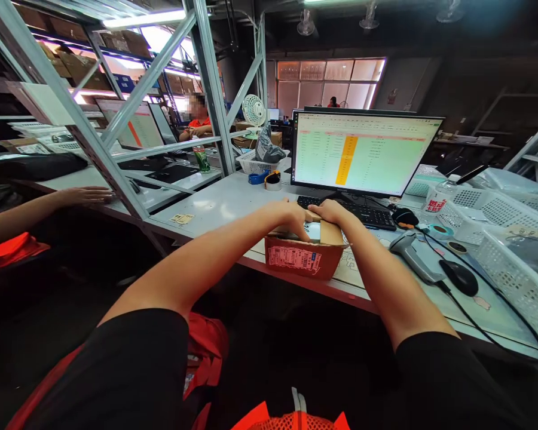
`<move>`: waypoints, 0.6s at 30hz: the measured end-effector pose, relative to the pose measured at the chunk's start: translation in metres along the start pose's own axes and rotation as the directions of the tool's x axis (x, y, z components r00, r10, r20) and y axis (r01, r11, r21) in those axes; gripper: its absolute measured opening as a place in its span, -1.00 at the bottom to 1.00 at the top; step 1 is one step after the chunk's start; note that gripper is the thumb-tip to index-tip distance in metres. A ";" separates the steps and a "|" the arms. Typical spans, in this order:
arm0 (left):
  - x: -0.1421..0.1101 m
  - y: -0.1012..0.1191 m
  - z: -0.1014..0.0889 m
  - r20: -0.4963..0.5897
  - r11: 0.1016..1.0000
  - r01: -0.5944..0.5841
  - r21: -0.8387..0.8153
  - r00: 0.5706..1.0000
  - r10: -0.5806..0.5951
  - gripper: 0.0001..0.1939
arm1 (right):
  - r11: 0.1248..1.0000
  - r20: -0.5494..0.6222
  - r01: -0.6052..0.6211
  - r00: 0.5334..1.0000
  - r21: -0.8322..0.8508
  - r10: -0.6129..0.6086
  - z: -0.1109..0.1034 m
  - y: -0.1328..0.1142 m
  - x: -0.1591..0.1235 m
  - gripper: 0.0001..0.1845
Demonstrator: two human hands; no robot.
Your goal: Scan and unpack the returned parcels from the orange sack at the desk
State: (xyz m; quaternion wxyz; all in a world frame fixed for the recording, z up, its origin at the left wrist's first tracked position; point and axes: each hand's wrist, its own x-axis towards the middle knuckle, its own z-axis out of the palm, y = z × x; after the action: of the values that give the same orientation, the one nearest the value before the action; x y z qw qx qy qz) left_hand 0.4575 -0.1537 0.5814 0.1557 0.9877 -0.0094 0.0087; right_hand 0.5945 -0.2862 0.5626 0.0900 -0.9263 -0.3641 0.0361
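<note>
A small brown cardboard box [303,258] with a printed shipping label on its near side sits at the front edge of the desk. Its top is open, and something pale shows inside, too little of it to name. My left hand [292,216] curls over the box's left side, its fingers bent down at the opening. At the far right of the rim, my right hand [333,211] grips the cardboard, its fingertips partly hidden. Behind the box are a black keyboard [371,216] and a monitor [363,152] showing a spreadsheet.
To the right lie a barcode scanner [415,258], a black mouse [459,276] with a cable, and white plastic baskets [515,263]. Tape rolls [272,181] sit behind on the left. A metal rack post [213,89] divides off the neighbouring desk, where another person's arm [63,200] rests.
</note>
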 end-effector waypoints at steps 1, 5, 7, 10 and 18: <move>-0.004 0.006 -0.002 0.005 1.000 0.016 0.002 1.000 -0.016 -0.33 | 1.000 -0.001 0.004 1.000 0.001 -0.004 0.000 -0.001 -0.001 -0.25; -0.023 0.031 -0.013 0.155 0.972 -0.005 0.234 0.987 -0.032 -0.13 | 1.000 -0.013 0.014 1.000 0.011 -0.014 0.001 -0.002 -0.002 -0.29; -0.029 0.039 -0.018 0.234 0.928 -0.024 0.372 0.970 -0.069 -0.03 | 1.000 -0.019 0.010 1.000 0.020 -0.010 0.002 -0.001 -0.001 -0.29; -0.032 0.049 -0.023 0.255 0.891 0.008 0.455 0.957 -0.139 0.04 | 0.999 -0.026 0.001 1.000 0.033 0.000 0.004 0.000 0.000 -0.29; -0.038 0.056 -0.018 0.235 0.857 0.067 0.511 0.948 -0.215 -0.11 | 0.998 -0.036 -0.013 0.999 0.063 0.016 0.005 0.002 0.002 -0.27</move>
State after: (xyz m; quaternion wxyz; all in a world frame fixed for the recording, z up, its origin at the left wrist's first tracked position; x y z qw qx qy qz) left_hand 0.4178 -0.2004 0.6150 -0.1064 0.9831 0.0441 -0.1423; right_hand 0.5964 -0.2855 0.5568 0.1255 -0.9261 -0.3543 0.0314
